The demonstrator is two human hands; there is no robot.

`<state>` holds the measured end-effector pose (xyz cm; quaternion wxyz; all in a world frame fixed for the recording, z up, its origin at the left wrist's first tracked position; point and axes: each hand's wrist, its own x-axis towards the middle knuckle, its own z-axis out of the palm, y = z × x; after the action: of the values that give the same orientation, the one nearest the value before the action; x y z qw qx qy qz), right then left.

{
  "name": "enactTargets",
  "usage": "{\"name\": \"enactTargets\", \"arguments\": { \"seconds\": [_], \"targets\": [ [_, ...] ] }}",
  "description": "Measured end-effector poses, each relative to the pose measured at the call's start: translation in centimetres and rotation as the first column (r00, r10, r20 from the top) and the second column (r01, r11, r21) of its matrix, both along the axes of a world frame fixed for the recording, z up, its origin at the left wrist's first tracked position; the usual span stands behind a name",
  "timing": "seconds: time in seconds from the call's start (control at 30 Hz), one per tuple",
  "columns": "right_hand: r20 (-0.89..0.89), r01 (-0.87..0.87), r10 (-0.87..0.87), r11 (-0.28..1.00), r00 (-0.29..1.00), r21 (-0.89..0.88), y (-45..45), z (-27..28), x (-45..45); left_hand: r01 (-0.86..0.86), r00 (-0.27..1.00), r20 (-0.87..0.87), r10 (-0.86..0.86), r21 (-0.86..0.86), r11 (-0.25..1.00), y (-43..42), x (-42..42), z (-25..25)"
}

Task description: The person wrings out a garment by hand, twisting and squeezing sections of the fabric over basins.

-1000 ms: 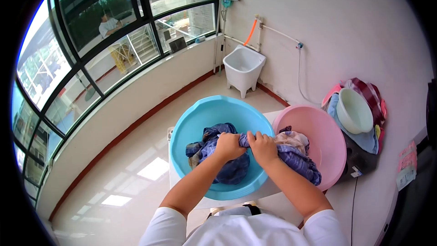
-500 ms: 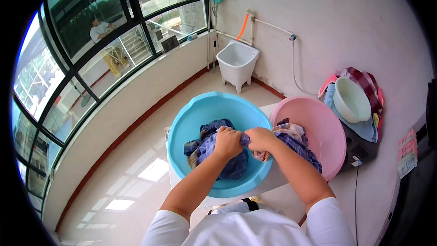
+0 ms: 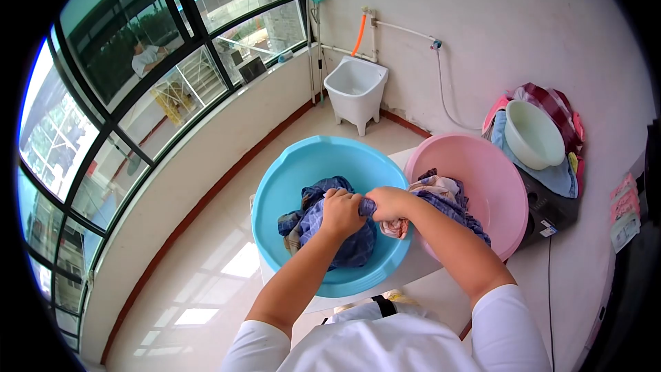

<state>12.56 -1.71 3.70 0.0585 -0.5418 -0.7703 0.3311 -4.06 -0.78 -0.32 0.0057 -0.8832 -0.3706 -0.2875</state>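
i see on feed: left hand [image 3: 343, 212], right hand [image 3: 390, 204] close together, fingers clenched round twisted plaid cloth [image 3: 367, 207], likely for firm hold; blue basin [image 3: 292, 165] below fingers, probably catching drips; cloth seemingly reaches pink basin [image 3: 506, 200], right of fingers.

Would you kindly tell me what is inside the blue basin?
Inside the blue basin lies a heap of blue cloth, some of it checked, partly hidden by the left hand. The basin's bottom beneath the heap is covered, so anything under it cannot be seen.
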Motion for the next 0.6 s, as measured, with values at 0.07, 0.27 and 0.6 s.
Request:
{"name": "enactTargets", "arguments": {
  "seconds": [0.07,0.27,0.6],
  "targets": [
    [-0.001,-0.009,0.009,1.000,1.000,0.008,-0.1,-0.2,0.1,-0.010,1.000,0.010,0.010,0.018,1.000,0.0,0.0,-0.1],
    [0.068,0.019,-0.024,0.996,0.997,0.083,-0.7,-0.1,-0.4,-0.018,0.999,-0.030,0.018,0.000,1.000,0.1,-0.1,-0.3],
    [0.186,0.134,-0.153,0.985,0.971,0.113,-1.6,0.5,-1.3,-0.015,1.000,-0.011,0.015,-0.016,1.000,0.0,-0.2,-0.5]
  ]
}}
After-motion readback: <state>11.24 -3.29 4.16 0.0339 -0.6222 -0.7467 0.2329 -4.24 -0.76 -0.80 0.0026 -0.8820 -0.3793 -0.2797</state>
